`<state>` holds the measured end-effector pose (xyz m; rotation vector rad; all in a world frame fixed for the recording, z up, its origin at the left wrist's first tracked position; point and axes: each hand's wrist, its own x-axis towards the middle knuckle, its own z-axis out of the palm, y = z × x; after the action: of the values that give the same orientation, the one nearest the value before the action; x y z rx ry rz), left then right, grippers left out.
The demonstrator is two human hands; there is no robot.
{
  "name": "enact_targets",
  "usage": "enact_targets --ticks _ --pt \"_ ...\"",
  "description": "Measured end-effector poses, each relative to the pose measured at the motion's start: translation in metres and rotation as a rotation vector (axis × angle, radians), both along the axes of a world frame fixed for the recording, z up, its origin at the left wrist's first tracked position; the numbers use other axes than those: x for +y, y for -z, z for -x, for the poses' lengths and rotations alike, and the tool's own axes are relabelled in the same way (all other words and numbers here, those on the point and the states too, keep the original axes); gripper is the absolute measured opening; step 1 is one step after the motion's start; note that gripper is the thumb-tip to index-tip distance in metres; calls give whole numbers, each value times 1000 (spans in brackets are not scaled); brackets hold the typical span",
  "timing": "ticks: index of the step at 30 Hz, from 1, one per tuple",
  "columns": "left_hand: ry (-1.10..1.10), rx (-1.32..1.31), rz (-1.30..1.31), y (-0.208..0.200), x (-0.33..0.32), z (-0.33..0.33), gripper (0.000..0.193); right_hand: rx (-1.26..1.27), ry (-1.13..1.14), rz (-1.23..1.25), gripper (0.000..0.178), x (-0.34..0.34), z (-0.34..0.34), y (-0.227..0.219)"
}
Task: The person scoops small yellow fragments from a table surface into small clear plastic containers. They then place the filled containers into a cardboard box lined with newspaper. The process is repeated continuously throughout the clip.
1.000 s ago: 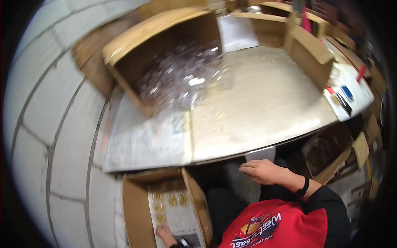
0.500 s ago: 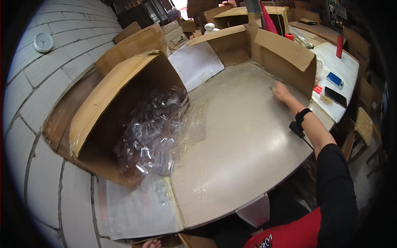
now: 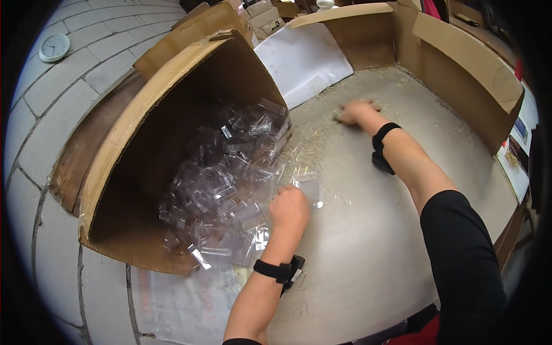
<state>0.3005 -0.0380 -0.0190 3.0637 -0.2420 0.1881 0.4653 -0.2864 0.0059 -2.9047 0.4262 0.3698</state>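
Note:
My left hand (image 3: pixel 289 208) is closed at the right edge of a pile of clear plastic boxes (image 3: pixel 221 181). One clear plastic box (image 3: pixel 309 183) shows right beside its fingers; what the fingers hold, if anything, is hidden. Farther off and to the right, my right hand (image 3: pixel 359 110) lies low over the table, palm down, slightly blurred, its fingers apart. Thin, gold-coloured wire pieces (image 3: pixel 310 146) are scattered on the table between and around both hands. The plastic pile spills from a large cardboard box (image 3: pixel 132 221) lying on its side.
The smooth grey-beige tabletop (image 3: pixel 368 253) has cardboard walls (image 3: pixel 460 63) along its back and right. A white sheet (image 3: pixel 305 60) leans at the back left. A block wall (image 3: pixel 43 144) with a round clock (image 3: pixel 54 48) stands left. A few loose wires lie near the front.
My left hand has come up from below the table's front edge to the plastic pile. My right hand has moved left across the table, away from the right cardboard wall. The view has shifted closer.

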Motion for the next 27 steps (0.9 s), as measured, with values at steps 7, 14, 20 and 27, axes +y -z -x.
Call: enact_targets --ticks 7,14,20,27 --pt "-76 38 214 -27 13 66 19 21 -499 104 61 40 135 3" --pt "-107 69 501 -20 39 160 19 -79 -691 118 60 44 315 8" --pt "14 -342 9 8 40 194 17 -178 -639 -338 50 21 376 -11" --pt "82 -408 -189 21 24 186 20 -646 -191 -492 41 -69 413 32"
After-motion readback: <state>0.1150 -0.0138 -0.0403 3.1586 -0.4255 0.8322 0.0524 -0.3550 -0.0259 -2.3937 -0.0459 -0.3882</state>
